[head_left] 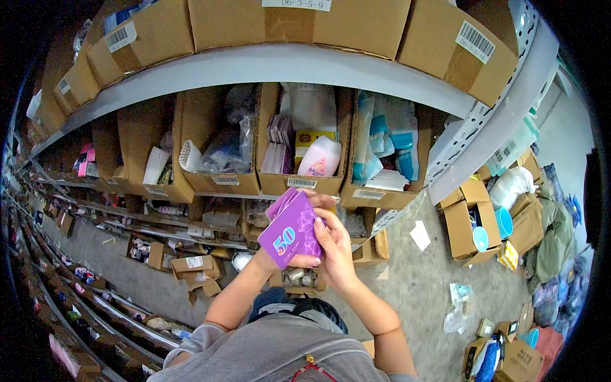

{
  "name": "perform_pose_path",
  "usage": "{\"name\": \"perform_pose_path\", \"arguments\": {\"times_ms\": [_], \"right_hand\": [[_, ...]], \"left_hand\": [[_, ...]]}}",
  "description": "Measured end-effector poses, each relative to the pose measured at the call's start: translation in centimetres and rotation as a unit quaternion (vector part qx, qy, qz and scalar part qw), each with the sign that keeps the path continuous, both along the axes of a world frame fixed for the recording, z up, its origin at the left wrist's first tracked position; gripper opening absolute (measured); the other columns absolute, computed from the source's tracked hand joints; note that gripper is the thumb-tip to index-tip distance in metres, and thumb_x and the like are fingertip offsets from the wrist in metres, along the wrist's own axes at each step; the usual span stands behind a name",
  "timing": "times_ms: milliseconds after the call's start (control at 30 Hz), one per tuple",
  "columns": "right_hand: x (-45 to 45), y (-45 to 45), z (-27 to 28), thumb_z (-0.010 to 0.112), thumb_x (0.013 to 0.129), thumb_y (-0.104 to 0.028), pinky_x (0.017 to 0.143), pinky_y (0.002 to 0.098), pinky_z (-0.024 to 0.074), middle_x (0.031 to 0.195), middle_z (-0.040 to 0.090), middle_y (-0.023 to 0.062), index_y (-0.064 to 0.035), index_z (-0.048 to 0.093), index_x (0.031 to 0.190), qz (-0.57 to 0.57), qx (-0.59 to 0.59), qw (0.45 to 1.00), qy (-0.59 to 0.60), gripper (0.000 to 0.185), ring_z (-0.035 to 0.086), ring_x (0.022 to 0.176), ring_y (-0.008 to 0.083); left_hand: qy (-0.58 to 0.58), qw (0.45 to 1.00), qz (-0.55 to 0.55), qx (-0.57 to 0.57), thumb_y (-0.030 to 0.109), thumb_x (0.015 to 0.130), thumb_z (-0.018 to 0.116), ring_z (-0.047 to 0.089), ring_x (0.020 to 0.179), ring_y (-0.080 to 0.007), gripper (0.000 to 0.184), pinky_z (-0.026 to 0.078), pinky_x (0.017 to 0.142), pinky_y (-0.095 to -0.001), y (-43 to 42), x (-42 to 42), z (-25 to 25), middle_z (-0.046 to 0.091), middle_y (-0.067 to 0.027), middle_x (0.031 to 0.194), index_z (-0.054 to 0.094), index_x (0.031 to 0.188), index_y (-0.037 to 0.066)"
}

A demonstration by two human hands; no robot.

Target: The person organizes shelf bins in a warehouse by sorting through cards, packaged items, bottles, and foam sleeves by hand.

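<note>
A small stack of purple cards point(289, 232) marked "50", with a pale flower pattern, is held in front of the shelf. My left hand point(305, 261) is closed around the stack from below and behind, its thumb on the lower edge and fingertips showing past the top. Closed on the right edge is my right hand point(336, 248), its thumb against the face of the top card. Just beyond is an open cardboard bin point(273, 184), holding a pale pink bottle point(321, 156), a yellow packet point(306, 138) and a stack of light purple packs point(277, 146).
Neighbouring bins hold blue-and-white pouches point(382, 143) and clear plastic bags point(226, 156). A white shelf beam point(286, 62) runs above them, with a perforated upright point(455, 149) at right. Open cartons point(459, 229) and a plastic bag point(459, 309) lie on the floor.
</note>
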State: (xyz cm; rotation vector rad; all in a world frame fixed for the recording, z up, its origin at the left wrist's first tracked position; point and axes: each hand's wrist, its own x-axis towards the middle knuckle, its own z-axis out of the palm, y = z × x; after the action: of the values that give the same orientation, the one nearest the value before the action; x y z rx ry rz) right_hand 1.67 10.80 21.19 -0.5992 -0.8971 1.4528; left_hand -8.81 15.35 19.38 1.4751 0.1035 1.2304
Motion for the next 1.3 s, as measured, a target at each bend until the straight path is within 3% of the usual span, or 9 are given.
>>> {"name": "perform_pose_path", "arguments": {"times_ms": [100, 200, 400, 700, 867, 967, 1067, 1200, 1300], "right_hand": [[-0.6, -0.5, -0.6, 0.048, 0.085, -0.021, 0.081, 0.0232, 0.0371, 0.097, 0.051, 0.0042, -0.0015, 0.045, 0.105, 0.0, -0.023, 0.998, 0.052, 0.028, 0.048, 0.088, 0.0093], [-0.8, -0.8, -1.2, 0.044, 0.086, -0.019, 0.081, 0.0253, 0.0381, 0.1, 0.051, 0.0057, -0.0009, 0.042, 0.108, -0.007, -0.055, 0.995, 0.089, 0.029, 0.048, 0.092, 0.0117], [-1.3, -1.3, -1.0, 0.039, 0.087, -0.021, 0.087, 0.0273, 0.0345, 0.107, 0.048, 0.0065, -0.0016, 0.04, 0.113, -0.003, -0.081, 0.979, 0.184, 0.032, 0.045, 0.1, 0.0149], [-1.8, -1.1, -1.2, 0.035, 0.089, -0.029, 0.087, 0.0304, 0.0368, 0.11, 0.048, 0.0061, -0.0041, 0.04, 0.112, 0.015, -0.166, 0.967, 0.192, 0.035, 0.046, 0.1, 0.0151], [-1.7, -0.5, -1.4, 0.04, 0.088, -0.02, 0.092, 0.0301, 0.0313, 0.115, 0.043, 0.0073, -0.0038, 0.035, 0.118, 0.037, -0.189, 0.954, 0.228, 0.034, 0.04, 0.107, 0.0147], [-1.4, -0.5, -0.7, 0.042, 0.086, -0.014, 0.093, 0.031, 0.0309, 0.116, 0.041, 0.0067, -0.0068, 0.029, 0.122, 0.034, -0.137, 0.968, 0.209, 0.039, 0.039, 0.109, 0.0163], [-1.1, -0.4, -0.8, 0.043, 0.084, -0.008, 0.094, 0.0324, 0.0304, 0.12, 0.036, 0.0076, -0.0086, 0.027, 0.122, 0.039, -0.096, 0.971, 0.217, 0.042, 0.037, 0.111, 0.0187], [-0.7, -0.5, -0.8, 0.045, 0.082, -0.006, 0.094, 0.0337, 0.0309, 0.119, 0.036, 0.0094, -0.0101, 0.031, 0.12, 0.041, -0.079, 0.973, 0.213, 0.041, 0.037, 0.111, 0.0202], [-0.7, -0.9, -1.3, 0.046, 0.082, -0.008, 0.093, 0.0346, 0.0325, 0.119, 0.036, 0.0101, -0.0095, 0.029, 0.122, 0.032, -0.109, 0.977, 0.178, 0.044, 0.038, 0.111, 0.0215]], "left_hand": [[0.0, 0.999, 0.035, 0.012, 0.023, 0.054, 0.075, 0.034, 0.115, -0.0223, 0.09, 0.026, 0.097, -0.0371, -0.7, -0.1, 0.4, 0.039, -0.0116, 0.12, 0.023, 0.125, 0.006], [0.014, 0.993, -0.005, -0.119, 0.025, 0.054, 0.076, 0.035, 0.115, -0.0242, 0.093, 0.028, 0.096, -0.0374, -1.5, -0.4, 1.2, 0.038, -0.0139, 0.121, 0.02, 0.126, 0.006], [-0.025, 0.989, 0.025, -0.14, 0.032, 0.052, 0.077, 0.033, 0.117, -0.0313, 0.098, 0.025, 0.097, -0.0413, -1.8, 0.1, 2.0, 0.031, -0.0195, 0.126, 0.019, 0.127, 0.006], [-0.017, 0.994, 0.091, -0.052, 0.031, 0.048, 0.079, 0.021, 0.123, -0.0321, 0.097, 0.022, 0.098, -0.0414, -0.9, -0.2, 0.2, 0.026, -0.0195, 0.129, 0.022, 0.124, 0.009], [-0.051, 0.99, 0.091, -0.099, 0.019, 0.052, 0.076, 0.029, 0.118, -0.0253, 0.089, 0.018, 0.099, -0.0355, -1.7, -0.2, 0.9, 0.036, -0.0144, 0.122, 0.024, 0.122, 0.004], [-0.035, 0.986, 0.109, -0.121, 0.031, 0.052, 0.075, 0.035, 0.115, -0.0257, 0.091, 0.026, 0.096, -0.0368, -1.6, 0.1, 1.4, 0.042, -0.0142, 0.115, 0.023, 0.122, 0.003], [0.027, 0.993, 0.026, -0.108, 0.011, 0.056, 0.071, 0.041, 0.107, -0.0207, 0.074, 0.031, 0.092, -0.0316, -0.9, -0.7, 0.9, 0.045, -0.0135, 0.108, 0.029, 0.117, 0.004], [-0.084, 0.988, 0.075, -0.102, 0.005, 0.057, 0.069, 0.043, 0.095, -0.0167, 0.06, 0.035, 0.084, -0.0317, -1.2, 0.1, 0.4, 0.045, -0.0089, 0.097, 0.033, 0.106, 0.008], [-0.063, 0.988, 0.101, -0.098, 0.006, 0.058, 0.069, 0.043, 0.097, -0.0168, 0.064, 0.035, 0.084, -0.0306, -1.1, -0.1, 0.4, 0.046, -0.0093, 0.099, 0.031, 0.108, 0.008]]}}
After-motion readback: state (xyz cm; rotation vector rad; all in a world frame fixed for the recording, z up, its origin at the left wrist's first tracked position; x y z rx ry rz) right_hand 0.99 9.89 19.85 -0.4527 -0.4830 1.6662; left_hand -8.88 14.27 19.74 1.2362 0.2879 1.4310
